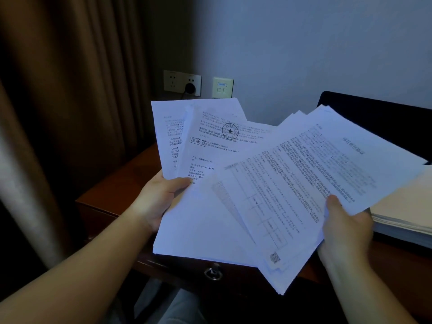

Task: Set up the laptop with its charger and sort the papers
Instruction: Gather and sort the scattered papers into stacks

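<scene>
Several printed white papers [268,183] are fanned out in the air above the wooden desk [121,183]. My left hand [159,199] grips the left sheets, thumb on top of a page with a round stamp. My right hand [346,228] pinches the right-hand sheets at their lower edge, thumb on top. Behind the papers at the right stands a dark laptop screen [374,108], mostly hidden. A black plug [190,88] sits in the wall socket [182,83]; its cable is hidden behind the papers.
A thick stack of paper [406,216] lies on the desk at the right edge. A brown curtain [70,101] hangs at the left. A network wall plate [222,87] sits beside the socket. The desk drawer has a metal ring pull [213,272].
</scene>
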Action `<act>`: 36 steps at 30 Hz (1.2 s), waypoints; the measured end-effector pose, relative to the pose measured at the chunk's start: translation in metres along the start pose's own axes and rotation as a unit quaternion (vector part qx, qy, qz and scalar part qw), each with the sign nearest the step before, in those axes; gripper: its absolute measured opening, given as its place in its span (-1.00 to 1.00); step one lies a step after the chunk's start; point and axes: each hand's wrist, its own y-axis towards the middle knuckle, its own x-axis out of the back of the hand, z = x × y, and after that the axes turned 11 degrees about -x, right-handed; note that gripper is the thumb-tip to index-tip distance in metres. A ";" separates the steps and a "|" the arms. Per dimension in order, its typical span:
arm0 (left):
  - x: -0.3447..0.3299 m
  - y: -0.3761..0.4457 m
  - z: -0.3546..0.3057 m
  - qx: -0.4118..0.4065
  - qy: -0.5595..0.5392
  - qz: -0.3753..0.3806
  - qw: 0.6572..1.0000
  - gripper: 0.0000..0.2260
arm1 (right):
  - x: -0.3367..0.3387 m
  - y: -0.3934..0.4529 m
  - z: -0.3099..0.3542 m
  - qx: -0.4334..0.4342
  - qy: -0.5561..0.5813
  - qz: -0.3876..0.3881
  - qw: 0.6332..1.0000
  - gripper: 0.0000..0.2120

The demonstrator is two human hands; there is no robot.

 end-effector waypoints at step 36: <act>-0.021 -0.005 -0.024 0.095 0.075 0.011 0.993 -0.72 | 0.005 -0.003 -0.012 0.030 -0.166 0.095 0.981 -0.71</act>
